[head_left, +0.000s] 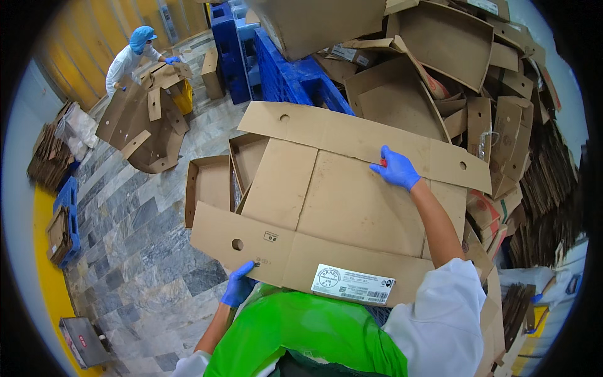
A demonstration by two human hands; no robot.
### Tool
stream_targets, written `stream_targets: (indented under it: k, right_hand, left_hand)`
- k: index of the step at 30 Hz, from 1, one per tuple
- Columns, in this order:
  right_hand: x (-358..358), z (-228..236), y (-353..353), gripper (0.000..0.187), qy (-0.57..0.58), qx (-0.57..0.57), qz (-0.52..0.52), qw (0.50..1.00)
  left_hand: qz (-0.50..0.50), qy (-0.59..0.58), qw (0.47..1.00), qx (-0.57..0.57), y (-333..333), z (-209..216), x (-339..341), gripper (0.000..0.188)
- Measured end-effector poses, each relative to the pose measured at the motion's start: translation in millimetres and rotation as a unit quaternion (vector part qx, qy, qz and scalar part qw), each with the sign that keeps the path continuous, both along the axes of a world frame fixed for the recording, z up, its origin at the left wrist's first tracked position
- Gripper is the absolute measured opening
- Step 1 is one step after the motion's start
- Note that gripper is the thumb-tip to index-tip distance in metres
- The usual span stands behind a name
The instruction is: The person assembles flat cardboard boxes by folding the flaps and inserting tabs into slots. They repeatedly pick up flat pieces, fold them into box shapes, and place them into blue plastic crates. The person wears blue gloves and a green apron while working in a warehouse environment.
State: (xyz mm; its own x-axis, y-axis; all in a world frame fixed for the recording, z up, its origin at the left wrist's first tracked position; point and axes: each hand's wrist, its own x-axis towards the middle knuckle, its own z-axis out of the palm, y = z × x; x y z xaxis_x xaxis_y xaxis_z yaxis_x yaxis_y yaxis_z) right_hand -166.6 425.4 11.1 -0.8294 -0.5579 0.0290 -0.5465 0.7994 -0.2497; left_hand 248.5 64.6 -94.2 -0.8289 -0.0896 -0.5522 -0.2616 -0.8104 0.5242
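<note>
A large opened-out cardboard box (358, 207) lies in front of me, its side flaps folded outward and a white label on the near one. My left hand (239, 285), in a blue glove, pinches the lower edge of the near flap at its left part. Over at the far flap, my gloved right hand (398, 169) is closed round a small red object (384, 163), mostly hidden by the fingers, so its kind does not show. The fingertips of that hand touch the far flap's cardboard.
A high heap of used cardboard boxes (427, 44) rises at the right beside blue pallets (292, 72). Open box trays (207, 188) stand on the tiled floor. At the far left a co-worker (130, 61) handles cardboard. Flattened stacks (59, 235) line the left wall near a grey bin (85, 341).
</note>
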Motion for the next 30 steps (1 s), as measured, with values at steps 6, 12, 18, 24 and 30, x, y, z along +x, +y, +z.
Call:
stream_targets:
  k: [6, 12, 18, 24, 30]
  right_hand:
    - [-32, -5, -3, 0.054, -0.078, -0.079, -0.153, 0.982]
    - [-60, 18, -19, 0.098, 0.039, 0.124, -0.185, 0.974]
    - [-102, 30, -41, 0.105, 0.039, 0.301, -0.096, 0.948]
    - [-143, 28, -57, 0.073, -0.077, 0.401, -0.043, 0.912]
    - [-129, 47, -69, 0.076, -0.063, 0.365, -0.034, 0.928]
  left_hand:
    - [-0.059, 0.016, 0.995, 0.073, 30, -30, 2, 0.056]
    - [-0.081, -0.052, 0.985, 0.142, 52, -5, -11, 0.049]
    - [-0.139, -0.109, 0.973, 0.152, 88, -5, -16, 0.049]
    - [-0.087, -0.12, 0.987, 0.064, 97, -4, -18, 0.047]
    - [0.009, -0.129, 0.988, 0.084, 107, 0, -22, 0.045]
